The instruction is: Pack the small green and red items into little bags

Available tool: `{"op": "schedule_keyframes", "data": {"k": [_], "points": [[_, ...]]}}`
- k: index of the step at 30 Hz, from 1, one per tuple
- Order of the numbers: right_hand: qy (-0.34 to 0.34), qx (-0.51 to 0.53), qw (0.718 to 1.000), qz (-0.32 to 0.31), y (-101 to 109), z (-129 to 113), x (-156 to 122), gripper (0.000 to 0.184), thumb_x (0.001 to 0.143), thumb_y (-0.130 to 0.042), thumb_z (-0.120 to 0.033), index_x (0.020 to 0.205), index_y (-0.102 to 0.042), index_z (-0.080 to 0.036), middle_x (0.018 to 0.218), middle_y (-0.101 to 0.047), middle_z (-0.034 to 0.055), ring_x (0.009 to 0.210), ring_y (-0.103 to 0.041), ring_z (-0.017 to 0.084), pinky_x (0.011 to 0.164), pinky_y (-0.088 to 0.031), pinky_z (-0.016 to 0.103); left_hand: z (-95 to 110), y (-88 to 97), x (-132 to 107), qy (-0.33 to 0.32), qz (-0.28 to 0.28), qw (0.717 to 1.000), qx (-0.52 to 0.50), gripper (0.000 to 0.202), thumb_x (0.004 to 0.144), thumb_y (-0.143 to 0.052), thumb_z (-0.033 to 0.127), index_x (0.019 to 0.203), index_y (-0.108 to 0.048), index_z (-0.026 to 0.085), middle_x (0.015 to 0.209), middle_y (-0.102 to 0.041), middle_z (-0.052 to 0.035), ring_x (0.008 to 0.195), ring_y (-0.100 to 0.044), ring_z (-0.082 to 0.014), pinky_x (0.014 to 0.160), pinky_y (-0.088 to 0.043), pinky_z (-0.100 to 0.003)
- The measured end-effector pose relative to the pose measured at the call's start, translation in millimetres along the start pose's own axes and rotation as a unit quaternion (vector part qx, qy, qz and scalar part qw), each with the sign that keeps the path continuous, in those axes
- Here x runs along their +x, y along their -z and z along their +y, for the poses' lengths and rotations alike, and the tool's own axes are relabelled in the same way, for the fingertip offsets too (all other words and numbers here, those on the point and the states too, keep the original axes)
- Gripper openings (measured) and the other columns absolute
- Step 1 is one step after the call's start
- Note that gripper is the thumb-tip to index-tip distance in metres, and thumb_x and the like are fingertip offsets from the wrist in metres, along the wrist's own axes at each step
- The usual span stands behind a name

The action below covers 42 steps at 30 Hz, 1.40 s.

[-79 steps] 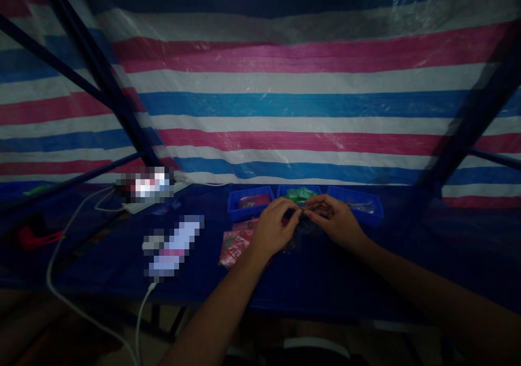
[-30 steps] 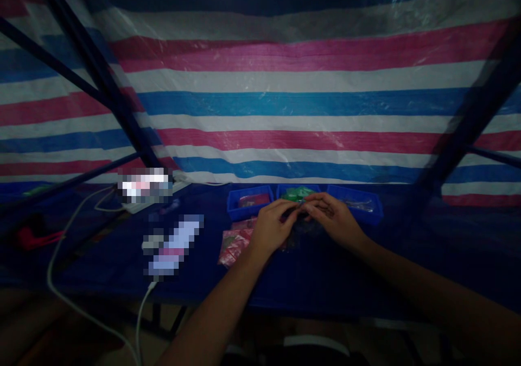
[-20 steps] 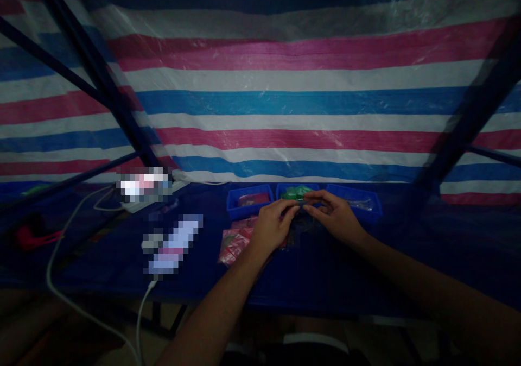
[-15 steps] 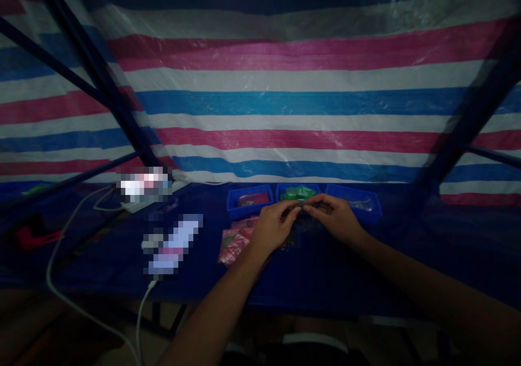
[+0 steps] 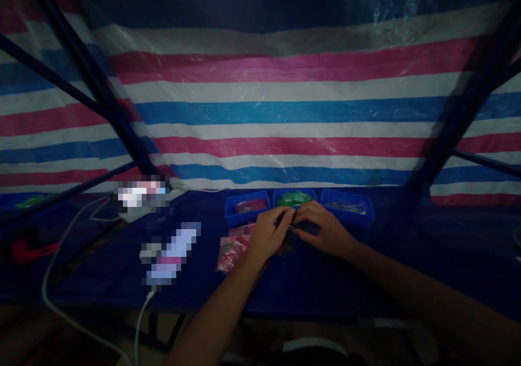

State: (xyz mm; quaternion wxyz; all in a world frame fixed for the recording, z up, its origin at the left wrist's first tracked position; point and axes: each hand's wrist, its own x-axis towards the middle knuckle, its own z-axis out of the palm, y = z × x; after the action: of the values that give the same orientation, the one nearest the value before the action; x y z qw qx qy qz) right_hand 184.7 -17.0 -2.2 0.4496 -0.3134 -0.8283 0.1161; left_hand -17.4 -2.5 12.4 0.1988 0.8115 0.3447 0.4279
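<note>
My left hand point(image 5: 269, 233) and my right hand point(image 5: 323, 227) meet over the blue table, in front of the small blue bins. Both have their fingers closed around something small and dark, too dim to make out. Just beyond the fingertips is the middle bin with green bags point(image 5: 293, 199) in it. Beside my left wrist lie pink plastic packets point(image 5: 232, 252), partly covered by that forearm. Some small dark pieces on the table show beneath my hands, their kind unclear.
The left bin point(image 5: 247, 220) holds a pinkish packet, the right bin point(image 5: 350, 219) clear bags. A blurred-out phone point(image 5: 173, 254) with a white cable point(image 5: 140, 311) lies at left, near a power strip point(image 5: 142, 208). Striped sheeting point(image 5: 277, 111) and blue frame posts stand behind.
My hands have come slightly lower and to the left, and my right fingers are more bent. The whole view has shifted a little, with the table appearing lower.
</note>
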Motion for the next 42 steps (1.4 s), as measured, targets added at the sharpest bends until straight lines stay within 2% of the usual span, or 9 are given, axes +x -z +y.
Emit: {"op": "schedule_keyframes", "data": {"k": [4, 10, 15, 22, 26, 29, 33, 38, 42], "points": [[-0.033, 0.018, 0.998, 0.056, 4.9, 1.3, 0.4, 0.012, 0.09, -0.071, -0.03, 0.102, -0.073, -0.028, 0.115, -0.068, 0.0088, 0.113, -0.063, 0.028, 0.1, -0.051, 0.049, -6.0, -4.7, 2.0, 0.005, 0.019, 1.0, 0.023, 0.018, 0.096, -0.061, 0.026, 0.111, -0.071, 0.024, 0.109, -0.078, -0.0031, 0.101, -0.074, -0.0212, 0.093, -0.057, -0.035], [-0.1, 0.099, 0.988, 0.056, 4.2, 7.6, 1.0, 0.026, 0.092, -0.071, -0.034, 0.118, -0.073, -0.03, 0.116, -0.073, 0.0066, 0.107, -0.069, 0.025, 0.096, -0.055, 0.044, -3.9, -6.7, -0.9, 0.014, -0.003, 1.0, -0.027, 0.042, 0.095, -0.06, 0.018, 0.136, -0.051, 0.025, 0.104, -0.079, -0.0009, 0.104, -0.075, -0.0192, 0.097, -0.054, -0.035], [-0.097, 0.09, 0.989, 0.062, 2.8, 7.6, 1.4, 0.012, 0.09, -0.073, -0.035, 0.099, -0.079, -0.029, 0.102, -0.077, 0.0042, 0.098, -0.072, 0.025, 0.093, -0.056, 0.043, -3.6, -6.1, -1.6, 0.017, -0.01, 1.0, -0.012, 0.046, 0.097, -0.062, 0.023, 0.141, -0.049, 0.027, 0.105, -0.078, -0.0016, 0.102, -0.075, -0.0205, 0.095, -0.055, -0.036], [-0.056, -0.105, 0.987, 0.106, 45.6, 20.8, 7.6, 0.013, 0.094, -0.063, -0.026, 0.103, -0.073, -0.025, 0.103, -0.075, 0.007, 0.094, -0.069, 0.025, 0.088, -0.056, 0.042, -5.1, -7.5, 1.1, 0.004, 0.022, 1.0, -0.018, 0.043, 0.099, -0.06, 0.032, 0.141, -0.049, 0.023, 0.117, -0.072, -0.0068, 0.105, -0.071, -0.0208, 0.098, -0.055, -0.038], [-0.08, -0.329, 0.939, 0.06, 79.3, 51.2, 1.8, 0.012, 0.094, -0.061, -0.025, 0.096, -0.072, -0.02, 0.096, -0.073, 0.0108, 0.099, -0.065, 0.031, 0.09, -0.052, 0.048, -4.7, -6.7, 0.7, -0.006, 0.019, 1.0, -0.018, 0.039, 0.102, -0.056, 0.032, 0.139, -0.05, 0.023, 0.113, -0.072, -0.0065, 0.103, -0.07, -0.0207, 0.098, -0.054, -0.039], [-0.102, -0.391, 0.915, -0.012, 83.9, 62.4, -2.6, 0.016, 0.093, -0.063, -0.03, 0.085, -0.073, -0.021, 0.085, -0.072, 0.0112, 0.089, -0.065, 0.032, 0.085, -0.053, 0.048, -5.0, -6.5, 0.2, -0.006, 0.022, 1.0, -0.01, 0.038, 0.102, -0.055, 0.032, 0.139, -0.051, 0.024, 0.113, -0.072, -0.0062, 0.103, -0.07, -0.0209, 0.096, -0.054, -0.039], [-0.062, -0.35, 0.934, -0.013, 69.3, 46.7, -0.3, 0.02, 0.098, -0.058, -0.034, 0.093, -0.073, -0.022, 0.092, -0.073, 0.0112, 0.095, -0.065, 0.03, 0.091, -0.052, 0.047, -5.2, -6.7, 0.1, -0.009, 0.026, 1.0, 0.0, 0.038, 0.102, -0.054, 0.033, 0.139, -0.051, 0.024, 0.112, -0.072, -0.0059, 0.101, -0.069, -0.0207, 0.095, -0.055, -0.038], [0.012, -0.244, 0.955, -0.17, 47.4, 20.8, -0.8, 0.022, 0.095, -0.064, -0.037, 0.111, -0.072, -0.025, 0.105, -0.072, 0.0092, 0.1, -0.068, 0.027, 0.088, -0.055, 0.041, -5.5, -6.6, -0.3, -0.014, 0.025, 1.0, 0.003, 0.038, 0.103, -0.053, 0.033, 0.14, -0.051, 0.024, 0.111, -0.071, -0.0054, 0.103, -0.069, -0.02, 0.098, -0.053, -0.037], [0.046, -0.205, 0.951, -0.226, 32.7, 19.4, -5.5, 0.025, 0.092, -0.069, -0.033, 0.115, -0.072, -0.026, 0.111, -0.072, 0.009, 0.102, -0.068, 0.027, 0.092, -0.055, 0.042, -6.2, -6.3, -0.6, -0.008, 0.017, 1.0, 0.005, 0.038, 0.103, -0.053, 0.033, 0.14, -0.052, 0.024, 0.112, -0.07, -0.0054, 0.104, -0.068, -0.0202, 0.099, -0.053, -0.038]]}}
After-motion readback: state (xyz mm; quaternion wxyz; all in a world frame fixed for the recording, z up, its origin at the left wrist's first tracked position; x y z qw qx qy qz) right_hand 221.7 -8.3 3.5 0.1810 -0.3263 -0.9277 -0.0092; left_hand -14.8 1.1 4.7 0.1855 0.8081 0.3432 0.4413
